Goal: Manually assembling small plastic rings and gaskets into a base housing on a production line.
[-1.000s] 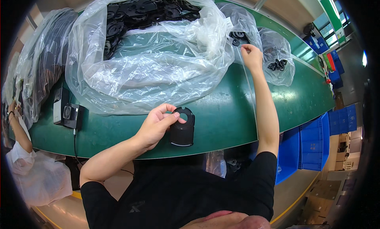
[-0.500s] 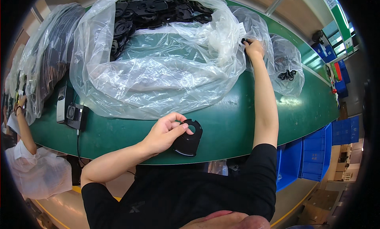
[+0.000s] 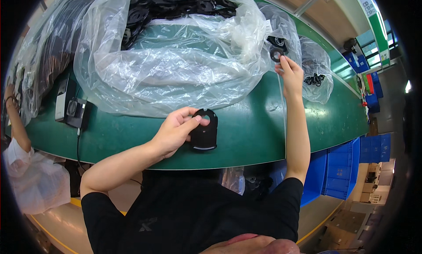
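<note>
My left hand (image 3: pixel 176 130) pinches a flat black plate (image 3: pixel 204 135) by the rim of its round hole, over the near part of the green table. The plate has a rounded, notched top and a straight bottom edge. At the far right, my right hand (image 3: pixel 290 75) holds a small black ring (image 3: pixel 276 55) between thumb and fingers. Just behind it is an open clear bag (image 3: pixel 288 28) with more black parts inside. A large clear plastic bag (image 3: pixel 176 85) lies spread before me, with many black parts (image 3: pixel 176 6) heaped at its far side.
Another bag of black parts (image 3: pixel 318 79) stands farther right. A small device with a cable (image 3: pixel 75 111) sits on the green table (image 3: pixel 246 135) at left, near full bags (image 3: pixel 48 56). A co-worker's arm (image 3: pixel 17 126) shows at far left. Blue bins (image 3: pixel 338 170) stand right, beyond the edge.
My right hand has drawn back from the small bag's mouth, and a black ring now shows in its fingers. The left hand still holds the plate, now turned more face-on.
</note>
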Demonstrator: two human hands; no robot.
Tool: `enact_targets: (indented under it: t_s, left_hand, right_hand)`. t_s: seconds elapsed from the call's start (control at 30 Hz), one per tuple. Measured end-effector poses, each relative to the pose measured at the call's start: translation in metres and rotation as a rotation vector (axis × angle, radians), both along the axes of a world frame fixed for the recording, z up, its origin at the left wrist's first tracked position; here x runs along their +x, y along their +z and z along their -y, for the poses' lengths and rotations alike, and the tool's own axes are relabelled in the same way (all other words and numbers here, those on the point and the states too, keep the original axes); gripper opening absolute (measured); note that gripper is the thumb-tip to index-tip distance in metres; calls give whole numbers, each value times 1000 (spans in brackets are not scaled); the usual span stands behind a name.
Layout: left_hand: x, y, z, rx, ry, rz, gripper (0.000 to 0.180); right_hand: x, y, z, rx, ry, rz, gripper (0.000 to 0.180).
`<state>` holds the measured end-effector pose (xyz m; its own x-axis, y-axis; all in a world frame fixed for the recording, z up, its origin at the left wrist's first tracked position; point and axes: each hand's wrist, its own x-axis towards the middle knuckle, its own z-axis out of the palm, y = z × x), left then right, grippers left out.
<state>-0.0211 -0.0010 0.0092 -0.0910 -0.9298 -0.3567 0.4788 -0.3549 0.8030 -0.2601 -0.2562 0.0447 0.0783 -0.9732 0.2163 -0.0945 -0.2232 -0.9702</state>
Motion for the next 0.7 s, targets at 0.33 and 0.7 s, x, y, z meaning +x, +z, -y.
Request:
enact_targets:
  t_s: [0.33,0.7]
  left_hand:
    - [-4,3,7,-111,-104,-107,33]
    - [-1,8,-1,-176,-95,-108,38]
  right_hand:
    - [40,10,-167,249,610,-122,17]
    - [56,2,-173,137,467,-310,15]
